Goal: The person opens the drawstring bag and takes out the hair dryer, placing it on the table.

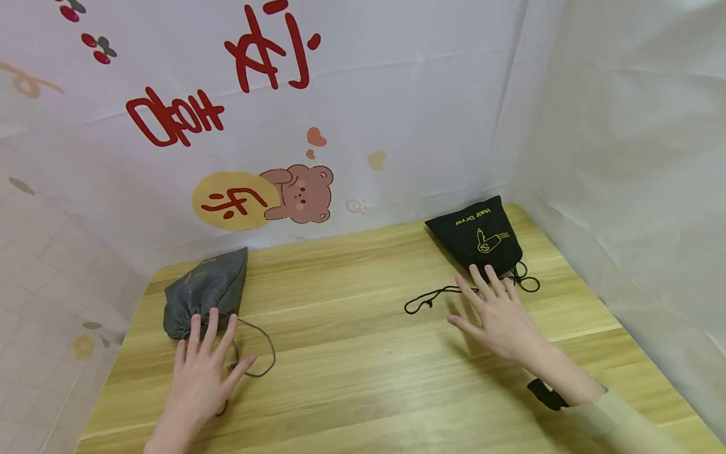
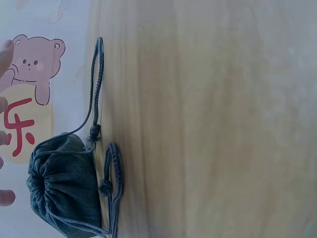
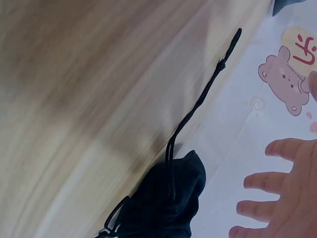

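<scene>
A grey drawstring bag lies at the left back of the table, its gathered mouth toward me. My left hand is spread over the near end of it, fingers straight and holding nothing. In the left wrist view the grey bag shows its puckered opening and looped cords. At the right back lies a black drawstring bag with a yellow hair dryer print. My right hand, fingers spread, overlaps its near edge in the head view and holds nothing. The right wrist view shows the black bag apart from the fingers.
The wooden table is bordered by a white printed cloth at the back and hanging sheets at both sides. A black cord trails left from the black bag. A black strap shows beneath my right wrist.
</scene>
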`<state>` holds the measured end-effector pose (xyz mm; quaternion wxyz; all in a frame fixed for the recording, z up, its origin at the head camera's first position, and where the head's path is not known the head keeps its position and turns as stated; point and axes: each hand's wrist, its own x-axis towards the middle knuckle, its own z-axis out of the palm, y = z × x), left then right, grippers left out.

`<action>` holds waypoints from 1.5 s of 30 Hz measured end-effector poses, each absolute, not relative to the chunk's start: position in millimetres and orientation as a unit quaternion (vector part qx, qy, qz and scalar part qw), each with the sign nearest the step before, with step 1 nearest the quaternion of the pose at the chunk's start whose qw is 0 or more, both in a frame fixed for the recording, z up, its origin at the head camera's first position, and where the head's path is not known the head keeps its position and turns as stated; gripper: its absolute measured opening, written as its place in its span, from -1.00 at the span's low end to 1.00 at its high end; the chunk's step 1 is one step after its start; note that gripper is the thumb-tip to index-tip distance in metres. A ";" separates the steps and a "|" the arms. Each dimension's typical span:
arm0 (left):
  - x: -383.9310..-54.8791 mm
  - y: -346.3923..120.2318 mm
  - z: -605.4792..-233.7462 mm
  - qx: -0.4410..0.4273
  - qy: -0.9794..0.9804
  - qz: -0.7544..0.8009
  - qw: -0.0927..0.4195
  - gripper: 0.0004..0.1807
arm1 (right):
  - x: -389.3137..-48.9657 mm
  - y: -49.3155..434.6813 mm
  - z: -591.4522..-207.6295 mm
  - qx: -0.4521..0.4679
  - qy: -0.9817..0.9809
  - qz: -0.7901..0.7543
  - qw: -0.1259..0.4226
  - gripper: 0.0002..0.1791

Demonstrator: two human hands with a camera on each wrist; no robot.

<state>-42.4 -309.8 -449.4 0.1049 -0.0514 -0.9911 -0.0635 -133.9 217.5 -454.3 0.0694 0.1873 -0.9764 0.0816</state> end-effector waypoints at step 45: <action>-78.9 -328.6 -451.8 -0.043 -0.941 -0.202 0.268 -0.16 | -134.9 52.6 -446.5 0.368 -0.907 0.203 0.029 -0.19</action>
